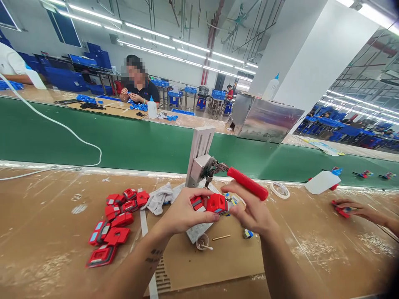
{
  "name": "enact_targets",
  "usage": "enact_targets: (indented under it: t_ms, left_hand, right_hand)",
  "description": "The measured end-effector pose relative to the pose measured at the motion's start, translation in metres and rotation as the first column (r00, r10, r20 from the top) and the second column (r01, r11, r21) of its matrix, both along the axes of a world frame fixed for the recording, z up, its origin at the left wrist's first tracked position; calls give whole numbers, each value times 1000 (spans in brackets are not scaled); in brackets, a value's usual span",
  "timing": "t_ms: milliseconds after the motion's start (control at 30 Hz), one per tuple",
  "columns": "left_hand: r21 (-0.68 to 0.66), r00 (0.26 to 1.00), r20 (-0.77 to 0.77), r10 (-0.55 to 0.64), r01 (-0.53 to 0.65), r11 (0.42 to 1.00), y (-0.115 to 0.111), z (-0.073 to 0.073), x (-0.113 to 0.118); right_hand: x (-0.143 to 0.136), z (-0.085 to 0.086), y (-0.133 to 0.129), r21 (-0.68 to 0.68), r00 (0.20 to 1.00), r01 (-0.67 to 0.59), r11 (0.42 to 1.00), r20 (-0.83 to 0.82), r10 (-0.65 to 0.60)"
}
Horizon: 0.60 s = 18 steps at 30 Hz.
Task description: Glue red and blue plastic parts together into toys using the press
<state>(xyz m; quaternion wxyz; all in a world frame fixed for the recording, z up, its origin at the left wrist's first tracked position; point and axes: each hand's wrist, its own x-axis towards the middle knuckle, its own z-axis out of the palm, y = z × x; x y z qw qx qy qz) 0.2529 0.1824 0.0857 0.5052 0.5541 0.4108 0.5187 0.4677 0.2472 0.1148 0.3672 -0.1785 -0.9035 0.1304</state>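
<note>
My left hand is closed round a red plastic part, with the thumb along its near side. A second red piece shows within the same hand. Close on the right, my right hand has its thumb and fingers bent around a small grey and yellow piece beside the red part; the contact there is partly hidden. Just behind both hands stands a metal toggle clamp with a red handle. Its metal base lies partly under my hands.
Several red parts lie at the left beside a white cloth. On the cardboard are a small cup and a stick. Tape, a bottle and another person's hand are at right.
</note>
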Motion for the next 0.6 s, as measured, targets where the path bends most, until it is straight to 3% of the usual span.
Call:
enact_targets:
  t_ms: [100, 167, 267, 367, 467, 567, 600]
  left_hand:
    - [-51, 999, 26, 23, -22, 998, 3, -4, -4]
    - [-85, 999, 25, 28, -26, 996, 4, -7, -5]
    - [-112, 999, -14, 32, -33, 993, 5, -8, -4]
    - [-110, 998, -59, 15, -22, 994, 4, -8, -3]
    - [-93, 993, -111, 37, -48, 995, 4, -7, -5]
    - [-79, 994, -82, 74, -81, 994, 4, -8, -7]
    - [-82, 996, -41, 84, -87, 993, 4, -8, -7]
  right_hand:
    - [-13, 32, 15, 114, 993, 108, 988, -65, -101]
    - [-30, 56, 29, 116, 991, 106, 988, -99, -95]
    - [-59, 86, 52, -15, 996, 71, 997, -47, -72]
    - [-76, 101, 63, -132, 998, 63, 989, 36, -59]
    - [-64, 86, 51, -86, 994, 82, 993, -58, -88]
    - [-35, 41, 19, -175, 942, 108, 979, -296, -157]
    - [-26, 22, 7, -241, 952, 49, 969, -283, -118]
